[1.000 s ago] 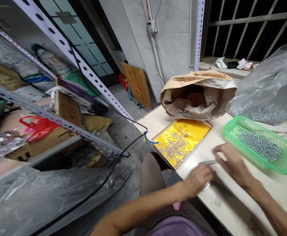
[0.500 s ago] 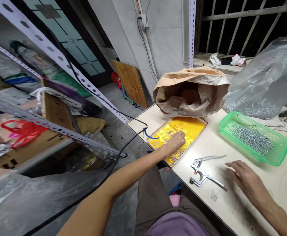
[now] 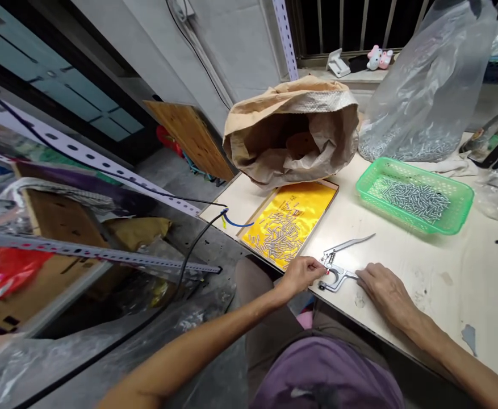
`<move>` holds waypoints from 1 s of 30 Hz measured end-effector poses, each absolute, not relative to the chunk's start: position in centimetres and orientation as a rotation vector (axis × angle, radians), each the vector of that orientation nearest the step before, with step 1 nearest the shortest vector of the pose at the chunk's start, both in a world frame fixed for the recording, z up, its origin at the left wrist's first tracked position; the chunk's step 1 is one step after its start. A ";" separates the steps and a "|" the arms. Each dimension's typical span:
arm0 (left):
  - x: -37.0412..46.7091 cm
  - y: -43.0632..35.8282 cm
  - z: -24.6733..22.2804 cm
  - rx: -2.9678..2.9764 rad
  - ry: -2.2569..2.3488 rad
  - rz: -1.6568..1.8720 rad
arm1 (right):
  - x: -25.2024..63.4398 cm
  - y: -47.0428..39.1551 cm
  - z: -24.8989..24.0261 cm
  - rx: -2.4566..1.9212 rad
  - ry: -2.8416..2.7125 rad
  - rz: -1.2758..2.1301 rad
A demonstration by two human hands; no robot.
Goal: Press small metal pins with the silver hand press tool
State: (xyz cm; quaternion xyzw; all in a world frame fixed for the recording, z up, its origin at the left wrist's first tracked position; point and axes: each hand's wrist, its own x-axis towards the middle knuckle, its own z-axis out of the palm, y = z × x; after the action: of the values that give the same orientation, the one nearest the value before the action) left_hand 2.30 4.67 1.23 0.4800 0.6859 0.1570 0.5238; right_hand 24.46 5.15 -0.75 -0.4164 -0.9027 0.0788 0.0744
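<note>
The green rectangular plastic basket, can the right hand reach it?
Probably yes: the right hand, touching the handle of the silver metal pliers, looks near the green basket, and nothing seems to stand between them.

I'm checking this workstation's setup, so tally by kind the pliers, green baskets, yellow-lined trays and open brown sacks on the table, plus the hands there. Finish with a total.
Pliers: 1
Green basket: 1
Yellow-lined tray: 1
Open brown sack: 1
Hands: 2, the left hand and right hand
Total: 6
</note>
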 end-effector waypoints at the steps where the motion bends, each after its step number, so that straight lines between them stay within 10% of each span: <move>1: 2.3 4.5 0.8 1.091 1.644 0.373 | 24.4 5.1 -0.8 -1.257 -2.708 0.235; 30: 2.5 4.9 0.0 1.036 1.654 0.154 | 24.2 4.7 -1.3 -1.323 -2.716 0.180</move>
State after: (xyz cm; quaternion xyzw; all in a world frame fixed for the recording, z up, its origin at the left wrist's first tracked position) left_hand 2.51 4.90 0.03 0.4394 0.7009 0.0652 0.5580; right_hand 24.25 4.72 -1.29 -0.4364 -0.8960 0.0594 0.0575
